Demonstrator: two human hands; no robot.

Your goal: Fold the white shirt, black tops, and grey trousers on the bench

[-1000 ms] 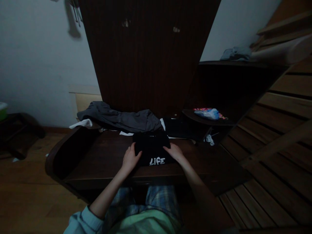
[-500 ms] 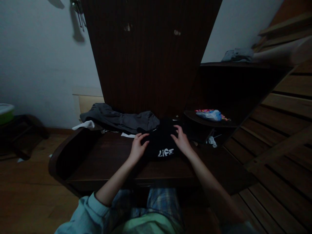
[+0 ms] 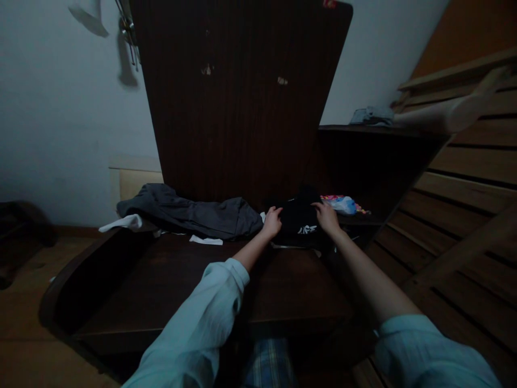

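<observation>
A folded black garment with white lettering (image 3: 299,218) is held up at the back right of the dark wooden bench. My left hand (image 3: 273,222) grips its left edge, fingers closed on the cloth. At its right edge, my right hand (image 3: 327,215) has its thumb and fingers closed on the fabric. The garment's far side is dark and hard to make out. Left of my left hand lies a crumpled dark grey garment (image 3: 194,213) along the back of the bench.
The dark bench (image 3: 161,293) has a curved arm at its left end. White cloth (image 3: 127,222) lies on that arm, and a white strip (image 3: 205,240) sits near the grey garment. On the right, a shelf holds a blue-and-white plastic packet (image 3: 343,205). Wooden slats (image 3: 464,215) stand farther right.
Both hands have moved right and toward the back, carrying the black garment off the middle of the bench. The view has shifted slightly. The grey garment stays in place.
</observation>
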